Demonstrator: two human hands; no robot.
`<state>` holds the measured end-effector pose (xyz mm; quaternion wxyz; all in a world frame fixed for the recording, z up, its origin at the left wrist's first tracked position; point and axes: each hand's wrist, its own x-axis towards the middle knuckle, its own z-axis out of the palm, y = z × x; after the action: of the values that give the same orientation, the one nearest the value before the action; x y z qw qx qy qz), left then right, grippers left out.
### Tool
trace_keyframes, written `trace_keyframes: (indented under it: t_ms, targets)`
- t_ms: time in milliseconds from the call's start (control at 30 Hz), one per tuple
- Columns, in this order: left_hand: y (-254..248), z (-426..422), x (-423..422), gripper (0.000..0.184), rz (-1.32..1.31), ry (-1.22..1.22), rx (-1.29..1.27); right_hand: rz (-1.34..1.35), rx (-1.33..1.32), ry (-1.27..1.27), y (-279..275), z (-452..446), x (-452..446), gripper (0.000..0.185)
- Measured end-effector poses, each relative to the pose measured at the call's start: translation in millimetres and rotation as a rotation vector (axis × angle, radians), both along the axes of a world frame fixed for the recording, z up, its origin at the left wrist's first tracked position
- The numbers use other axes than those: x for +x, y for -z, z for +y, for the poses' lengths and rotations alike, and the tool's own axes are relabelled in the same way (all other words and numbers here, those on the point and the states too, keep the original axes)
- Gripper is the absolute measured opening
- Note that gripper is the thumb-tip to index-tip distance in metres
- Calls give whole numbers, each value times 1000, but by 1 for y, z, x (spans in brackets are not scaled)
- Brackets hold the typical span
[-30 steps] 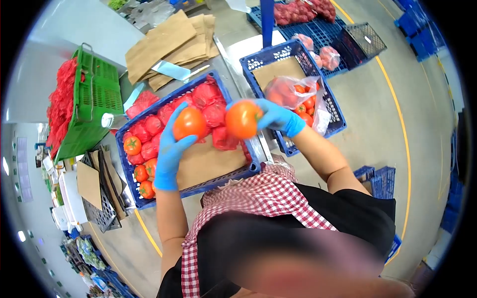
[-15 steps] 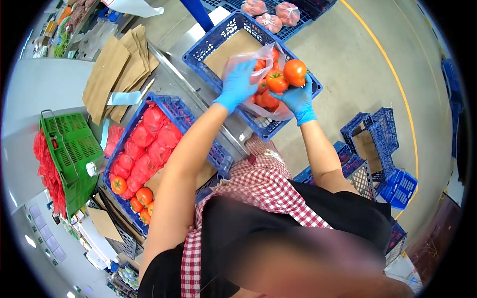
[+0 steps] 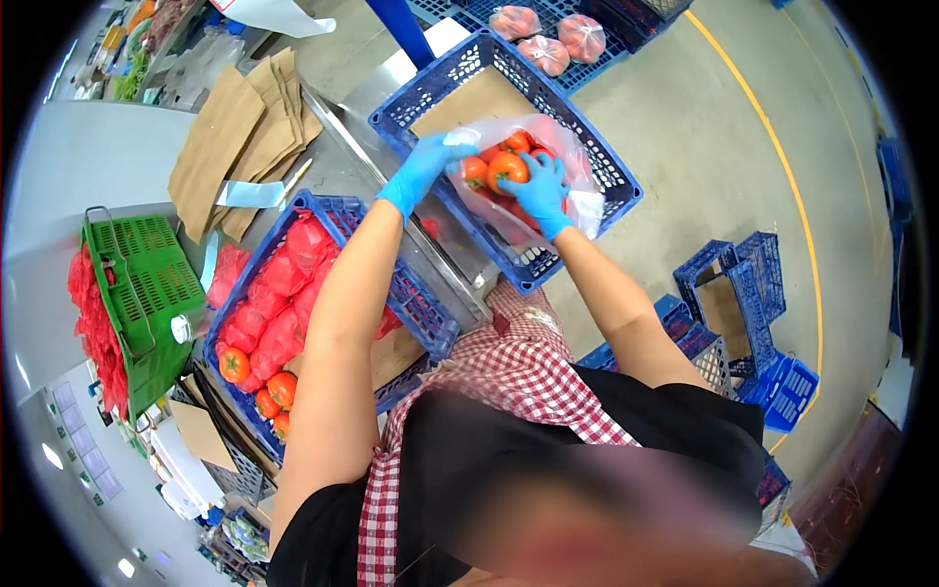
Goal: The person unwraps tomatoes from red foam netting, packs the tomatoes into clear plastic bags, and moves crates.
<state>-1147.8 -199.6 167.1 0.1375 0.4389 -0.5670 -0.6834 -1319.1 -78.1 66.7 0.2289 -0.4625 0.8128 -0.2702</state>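
Observation:
A clear plastic bag (image 3: 577, 166) of red tomatoes (image 3: 475, 173) lies with its mouth spread in a blue crate (image 3: 608, 207) lined with brown cardboard. My left hand (image 3: 423, 174), in a blue glove, is closed on the left edge of the bag. Inside the bag's mouth, my gloved right hand (image 3: 541, 194) has its fingers around a tomato (image 3: 507, 170) on top of the others. The palm side of that hand and the bottom of the bag are hidden.
Left of my left arm, another blue crate (image 3: 445, 338) holds red mesh bags (image 3: 284, 279) and loose tomatoes (image 3: 235, 365). Cardboard sheets (image 3: 220, 147) lie on the metal table. A green crate (image 3: 142, 284) stands farther left. Bagged tomatoes (image 3: 543, 56) sit beyond; blue crates (image 3: 729, 293) stand right.
My right hand has moved left and inward, from the bag's right side to over its mouth, with a tomato. My left hand has shifted left, and the bag's mouth is spread wider.

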Motion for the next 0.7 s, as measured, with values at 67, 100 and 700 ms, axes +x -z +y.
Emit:
trace_keyframes:
  t_ms: [67, 100, 700]
  targets:
    - [5, 11, 6, 34, 155, -57, 36, 289, -52, -113, -14, 1, 25, 53]
    - [10, 13, 10, 34, 223, -66, 32, 387, -41, -294, -10, 3, 28, 46]
    - [-43, 188, 361, 38, -605, -1031, -1041, -196, -386, -284, -24, 88, 34, 27]
